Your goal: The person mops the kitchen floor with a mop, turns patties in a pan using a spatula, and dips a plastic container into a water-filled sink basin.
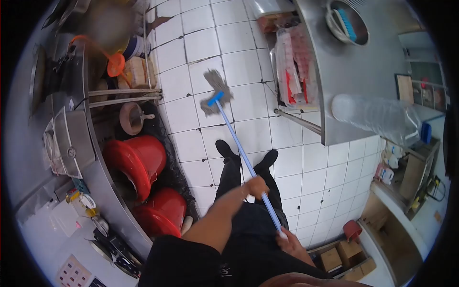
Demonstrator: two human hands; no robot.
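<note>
A mop [237,141] with a pale blue pole slants away from my body. Its grey string head [213,80], fixed to a blue clamp, lies on the white tiled floor [246,103] in front of my feet. Partway along the pole, my left hand [256,187] is closed around it. My right hand [290,241] grips the pole near its top end, by my waist. Both hands' fingers are wrapped round the pole, some of them hidden from view.
To the left, red buckets [153,155] and a pan [131,118] sit under a steel counter. On the right, a steel table [344,91] carries a metal bowl [332,21] and a large clear plastic bottle [373,115]. Packed bags [296,67] rest beneath it.
</note>
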